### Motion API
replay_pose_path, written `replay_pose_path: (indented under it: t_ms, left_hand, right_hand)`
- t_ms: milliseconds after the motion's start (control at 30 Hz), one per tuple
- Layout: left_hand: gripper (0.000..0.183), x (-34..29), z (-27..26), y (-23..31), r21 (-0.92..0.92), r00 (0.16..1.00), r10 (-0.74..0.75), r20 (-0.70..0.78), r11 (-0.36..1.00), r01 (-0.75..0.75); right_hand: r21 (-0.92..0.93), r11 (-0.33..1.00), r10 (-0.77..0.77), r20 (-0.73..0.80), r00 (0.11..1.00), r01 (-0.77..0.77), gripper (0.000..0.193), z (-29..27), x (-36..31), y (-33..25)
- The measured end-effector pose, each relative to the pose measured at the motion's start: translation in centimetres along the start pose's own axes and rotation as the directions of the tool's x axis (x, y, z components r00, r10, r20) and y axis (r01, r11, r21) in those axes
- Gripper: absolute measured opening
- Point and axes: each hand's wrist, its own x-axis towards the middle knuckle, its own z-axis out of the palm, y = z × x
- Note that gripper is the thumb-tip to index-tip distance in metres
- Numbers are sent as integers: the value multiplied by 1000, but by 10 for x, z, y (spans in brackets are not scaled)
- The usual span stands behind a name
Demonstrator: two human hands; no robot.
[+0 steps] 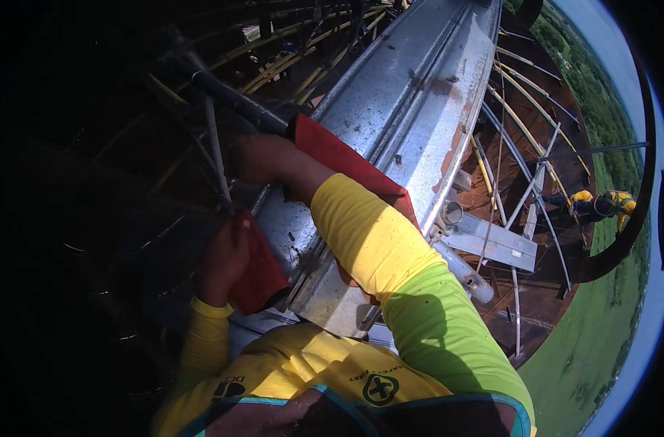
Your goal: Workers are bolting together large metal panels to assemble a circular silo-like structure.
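My left hand [225, 261] is low and left, in shade, its fingers curled beside a dark red piece [260, 268]. The lower end of a thin grey bar [215, 146] comes down close to its thumb. My right hand [257, 159] reaches across from the right, closed and in deep shade next to that bar; what it grips is hidden. Under my right forearm another stretch of red material [350, 162] lies over a long silvery metal walkway [412, 95]. Whether both red parts are one thing, I cannot tell. Above my right hand slants a dark pole [237, 102].
Yellow and grey bars [539, 146] fan out over a rusty brown surface [503, 306] on the right. A grey plank [496, 242] and a pipe [469, 277] lie beside the walkway. Another person [609, 205] works at the far right edge, with green ground far below. Deep shadow covers the left.
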Motion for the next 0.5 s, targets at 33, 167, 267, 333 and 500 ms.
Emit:
replay_pose_path:
  t_ms: [33,167,267,333,500]
  left_hand:
    - [49,-1,-1,0,-28,1000,11,10,1000,-11]
    - [47,-3,-1,-2,-75,999,24,-28,997,-27]
    - [46,-3,-1,-1,-57,999,26,-39,998,-28]
    - [45,-3,1,-2,-40,998,33,-49,999,-35]
    - [43,3,14,-20,-28,988,97,-117,995,-101]
  right_hand:
    - [-7,1000,-4,-8,1000,4,36,3,5,1]
    - [3,1000,1,-13,1000,-1,35,3,5,-1]
    - [22,999,-36,-31,999,37,39,4,6,2]
    - [25,999,-28,-23,999,29,41,2,4,1]
    - [28,998,-59,-87,994,61,32,3,1,-1]
